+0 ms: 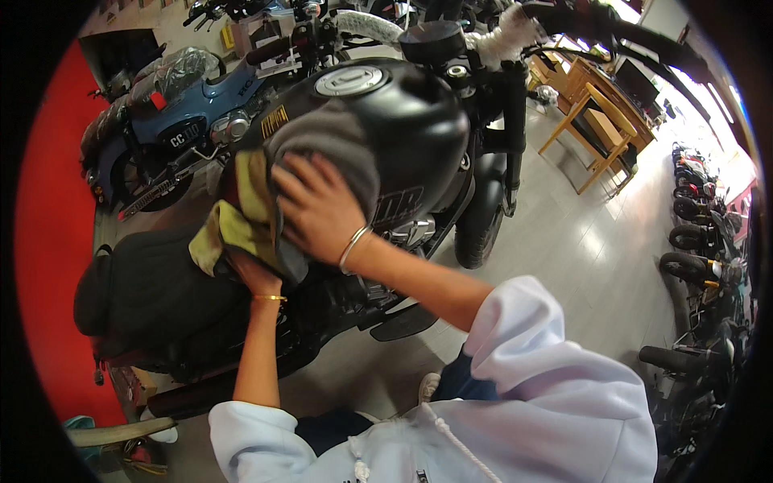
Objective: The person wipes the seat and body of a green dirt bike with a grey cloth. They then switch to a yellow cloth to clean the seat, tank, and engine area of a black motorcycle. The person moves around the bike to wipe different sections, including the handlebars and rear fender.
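Observation:
A grey and yellow-green cloth [356, 145] lies bunched over the rear and near side of a motorcycle's matt black fuel tank [416, 115]. My right hand [320, 211], with a silver bangle at the wrist, presses on the grey side with its fingers somewhat spread. Lower and to the left, my left hand [256, 275], with a gold-coloured bracelet, is at the cloth's lower folds; its fingers are mostly hidden under them. The round metal fuel cap [349, 80] shows beyond the cloth. The black seat [157, 290] stretches to the left of my left hand.
A blue motorcycle [211, 105] with plastic wrap on its seat stands close beyond. The handlebar [561, 24] reaches over the upper right. A wooden chair [595, 133] stands by a desk [640, 115]. More motorcycles [688, 265] line the right side. A footpeg or lever sticks out low.

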### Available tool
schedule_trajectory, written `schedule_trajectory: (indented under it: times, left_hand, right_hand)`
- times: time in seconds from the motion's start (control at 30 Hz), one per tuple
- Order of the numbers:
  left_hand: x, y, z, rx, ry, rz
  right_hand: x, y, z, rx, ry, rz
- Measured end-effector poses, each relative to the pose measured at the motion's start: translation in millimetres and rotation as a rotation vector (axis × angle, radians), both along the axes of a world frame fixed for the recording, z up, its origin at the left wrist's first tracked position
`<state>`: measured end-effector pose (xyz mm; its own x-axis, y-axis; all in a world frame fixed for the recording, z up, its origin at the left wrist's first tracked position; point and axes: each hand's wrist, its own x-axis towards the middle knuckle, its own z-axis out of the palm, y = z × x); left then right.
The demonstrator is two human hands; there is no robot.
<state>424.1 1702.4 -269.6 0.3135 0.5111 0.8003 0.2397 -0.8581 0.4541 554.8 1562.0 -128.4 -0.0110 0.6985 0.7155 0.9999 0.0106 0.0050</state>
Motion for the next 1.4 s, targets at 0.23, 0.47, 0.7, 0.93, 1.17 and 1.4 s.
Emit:
schedule_trajectory:
  times: [0.23,0.47,0.7,0.93,1.17,1.4]
  left_hand:
    - [67,-63,82,0.211,0.083,0.032]
    - [80,-112,13,0.216,-0.129,-0.006]
    - [20,-95,-39,-0.192,0.315,0.021]
    - [-24,-64,-139,-0.551,0.176,0.016]
    - [-54,-70,-147,-0.507,0.348,0.026]
    - [-52,-70,-160,-0.21,0.198,-0.053]
  right_hand:
    - [91,-48,12,0.128,-0.389,-0.695]
    - [90,-68,-100,0.358,-0.219,-0.357]
    - [27,-40,-142,0.138,-0.298,-0.422]
    - [-64,28,-186,-0.177,-0.232,-0.007]
    - [-66,37,-251,-0.121,0.179,0.256]
    - [-77,14,-241,-0.128,0.35,0.223]
